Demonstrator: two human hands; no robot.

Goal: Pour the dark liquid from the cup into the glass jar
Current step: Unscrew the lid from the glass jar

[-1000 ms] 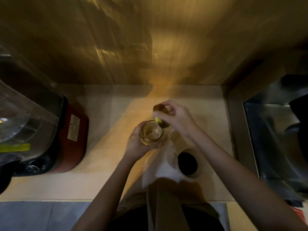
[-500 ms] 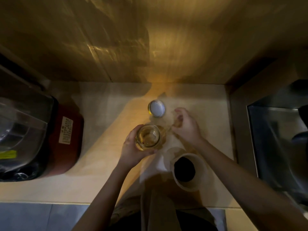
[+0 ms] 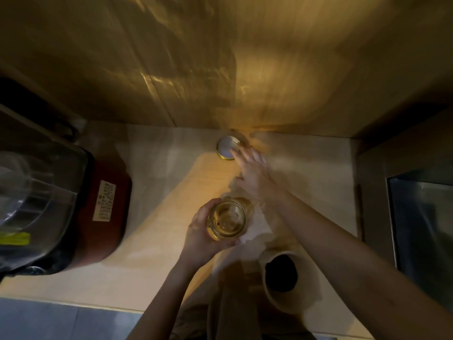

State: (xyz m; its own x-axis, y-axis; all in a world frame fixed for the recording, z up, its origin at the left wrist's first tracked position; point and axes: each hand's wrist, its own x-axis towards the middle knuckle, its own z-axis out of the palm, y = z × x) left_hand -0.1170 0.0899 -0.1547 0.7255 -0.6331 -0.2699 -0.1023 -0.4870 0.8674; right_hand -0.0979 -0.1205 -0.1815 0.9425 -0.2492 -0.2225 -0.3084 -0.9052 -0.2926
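Note:
An open glass jar (image 3: 227, 220) stands upright on the pale counter (image 3: 157, 231), its mouth facing me, and my left hand (image 3: 201, 238) grips it from the left. A pale cup (image 3: 285, 278) with dark liquid inside stands near the counter's front edge, right of the jar. The jar's round lid (image 3: 228, 147) lies flat near the back wall. My right hand (image 3: 253, 171), blurred, is stretched out with fingers apart, its fingertips at the lid's right edge. It holds nothing.
A red appliance (image 3: 103, 212) with a clear lid fills the counter's left side. A steel sink (image 3: 421, 224) is sunk in at the right. A wooden wall (image 3: 220, 57) closes the back. My clothing shows below the front edge.
My right hand took the lid off the jar, set it down near the back wall, drew back, and now reaches out to the lid again. The left hand keeps its hold on the jar.

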